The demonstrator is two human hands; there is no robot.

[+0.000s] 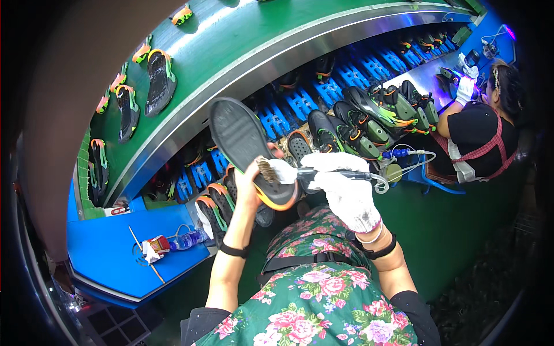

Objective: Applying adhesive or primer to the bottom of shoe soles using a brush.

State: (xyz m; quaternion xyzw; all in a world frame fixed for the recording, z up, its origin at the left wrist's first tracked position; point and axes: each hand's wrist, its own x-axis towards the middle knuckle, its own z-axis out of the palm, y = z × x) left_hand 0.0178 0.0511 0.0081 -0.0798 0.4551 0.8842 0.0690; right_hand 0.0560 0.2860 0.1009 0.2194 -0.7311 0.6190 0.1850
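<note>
In my bare left hand [248,187] is a dark shoe sole [235,128] with an orange and green edge, tilted upright with its hollow inner side facing me. My right hand [346,199], in a white glove, is closed around the black handle of a brush [279,171]. The brush's brown bristles lie over the lower part of the sole, close to my left fingers; whether they touch it I cannot tell. A clear tube runs from the far end of the handle. Just beyond the brush is another sole [299,147] with holes in it.
A green conveyor belt [199,49] carrying several soles [161,83] curves past at the far left. Beneath it run blue racks [300,104]. Black shoes [346,124] stand in a row ahead right. A blue side table [104,242] holds a plastic bottle [187,239]. A co-worker [482,135] sits at right.
</note>
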